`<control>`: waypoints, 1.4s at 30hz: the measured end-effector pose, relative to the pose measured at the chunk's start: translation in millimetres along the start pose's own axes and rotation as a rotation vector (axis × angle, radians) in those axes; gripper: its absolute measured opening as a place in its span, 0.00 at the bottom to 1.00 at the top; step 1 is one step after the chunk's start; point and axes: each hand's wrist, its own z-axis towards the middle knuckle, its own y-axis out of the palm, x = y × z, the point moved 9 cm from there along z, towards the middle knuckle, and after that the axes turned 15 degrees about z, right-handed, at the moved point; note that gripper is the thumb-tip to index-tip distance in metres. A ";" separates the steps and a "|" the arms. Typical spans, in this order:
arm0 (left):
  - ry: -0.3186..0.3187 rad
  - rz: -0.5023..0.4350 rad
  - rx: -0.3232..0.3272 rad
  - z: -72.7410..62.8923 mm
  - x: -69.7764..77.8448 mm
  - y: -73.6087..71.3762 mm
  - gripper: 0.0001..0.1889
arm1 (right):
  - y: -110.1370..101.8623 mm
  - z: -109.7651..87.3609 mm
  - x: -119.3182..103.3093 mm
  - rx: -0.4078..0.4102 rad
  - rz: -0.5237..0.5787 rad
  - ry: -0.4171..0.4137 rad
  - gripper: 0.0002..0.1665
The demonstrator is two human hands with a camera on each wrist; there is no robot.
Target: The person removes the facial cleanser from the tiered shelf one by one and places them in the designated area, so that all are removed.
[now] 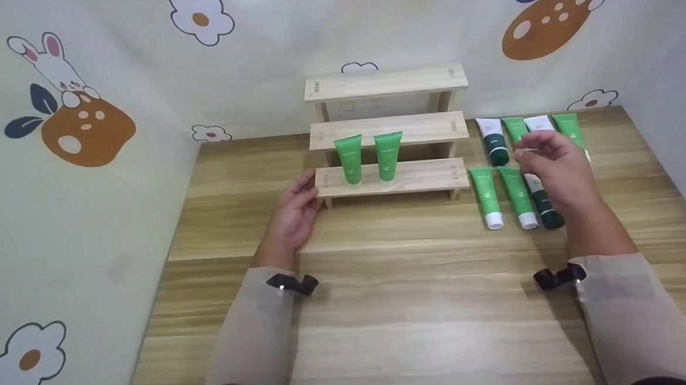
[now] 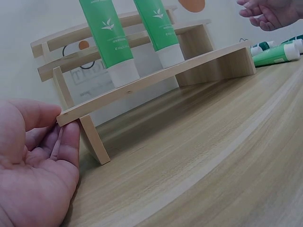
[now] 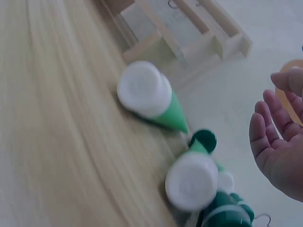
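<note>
A three-tier wooden display shelf (image 1: 387, 131) stands against the back wall. Two green tubes with white caps stand cap-down on its lowest board, a left tube (image 1: 350, 160) and a right tube (image 1: 388, 158). My left hand (image 1: 294, 215) pinches the left end of that board, thumb above and fingers below in the left wrist view. To the right of the shelf, my right hand (image 1: 562, 169) hovers over several lying tubes, fingers loosely bent with nothing between them. It partly hides the tubes beneath, among them a white tube with a dark green cap (image 1: 550, 217).
Near the shelf's right end lie two green tubes with white caps, one left (image 1: 486, 199) and one right (image 1: 518, 198). Behind them are a white tube with a dark green cap (image 1: 494, 140) and more tubes. Patterned walls border the wooden table (image 1: 414, 323).
</note>
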 end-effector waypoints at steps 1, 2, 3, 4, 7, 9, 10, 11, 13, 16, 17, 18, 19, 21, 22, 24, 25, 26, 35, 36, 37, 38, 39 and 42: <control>0.002 0.001 -0.002 0.1 0.1 0.3 0.29 | 6.1 0.5 -1.2 -0.010 0.002 -0.006 0.17; 0.003 -0.001 -0.002 0.2 0.2 0.4 0.29 | 12.1 0.8 -2.4 -0.017 0.004 -0.012 0.18; 0.003 -0.002 -0.003 0.2 0.3 0.6 0.29 | 18.5 1.0 -3.7 -0.024 0.007 -0.017 0.18; 0.003 -0.002 -0.003 0.3 0.5 0.8 0.30 | 25.1 1.4 -4.7 -0.031 0.015 -0.024 0.18; -0.001 0.002 -0.005 -0.2 1.2 1.5 0.30 | 46.3 2.0 -7.2 -0.061 0.062 -0.040 0.17; -0.003 0.009 -0.012 -0.7 1.9 2.3 0.30 | 61.2 1.8 -8.2 -0.087 0.086 -0.050 0.17; -0.003 0.012 -0.014 -1.1 2.2 2.7 0.30 | 69.0 1.6 -8.9 -0.102 0.096 -0.057 0.17; -0.005 0.016 -0.015 -1.6 2.5 3.0 0.30 | 76.8 1.3 -9.5 -0.118 0.109 -0.062 0.17; -0.004 0.022 -0.019 -2.2 2.9 3.7 0.30 | 92.0 0.5 -11.3 -0.151 0.121 -0.078 0.19; 0.000 0.028 -0.019 -3.1 3.7 4.6 0.30 | 113.1 -0.5 -14.4 -0.196 0.129 -0.110 0.20; 0.002 0.029 -0.020 -3.2 4.0 4.9 0.30 | 119.1 -0.5 -14.8 -0.205 0.132 -0.117 0.20; 0.004 0.025 -0.020 -3.2 4.2 5.2 0.30 | 124.5 -0.7 -15.3 -0.212 0.125 -0.125 0.20; 0.005 0.021 -0.020 -3.2 4.5 5.4 0.30 | 129.8 -0.7 -15.7 -0.219 0.124 -0.132 0.20; 0.010 0.018 -0.023 -2.6 4.7 5.7 0.30 | 140.2 -0.7 -16.1 -0.234 0.129 -0.144 0.21; 0.010 0.015 -0.023 -2.3 4.6 5.6 0.30 | 145.2 -0.9 -16.1 -0.241 0.129 -0.147 0.22; 0.009 0.012 -0.020 -1.8 4.0 5.1 0.30 | 155.2 -1.2 -16.1 -0.259 0.133 -0.152 0.23; 0.008 0.010 -0.019 -1.6 3.8 4.8 0.30 | 160.1 -1.4 -15.8 -0.270 0.137 -0.153 0.23; 0.006 0.010 -0.018 -1.4 3.4 4.6 0.30 | 164.5 -1.7 -15.4 -0.279 0.145 -0.151 0.23; -0.002 0.002 -0.013 -1.5 1.9 2.2 0.31 | 194.0 -1.6 -7.5 -0.323 0.193 -0.146 0.19; -0.004 0.001 -0.012 -1.6 1.7 1.9 0.31 | 197.0 -2.0 -7.1 -0.327 0.191 -0.150 0.20; -0.005 0.002 -0.011 -1.6 1.6 1.7 0.31 | 199.8 -2.7 -6.9 -0.331 0.191 -0.154 0.20; -0.006 0.004 -0.009 -1.8 1.5 1.5 0.31 | 202.3 -3.3 -6.3 -0.336 0.187 -0.157 0.20; -0.009 0.005 -0.007 -1.8 1.2 1.3 0.31 | 204.4 -4.2 -5.7 -0.337 0.179 -0.159 0.20; -0.011 0.006 -0.011 -1.7 1.3 0.9 0.31 | 209.6 -6.9 -2.4 -0.337 0.168 -0.159 0.20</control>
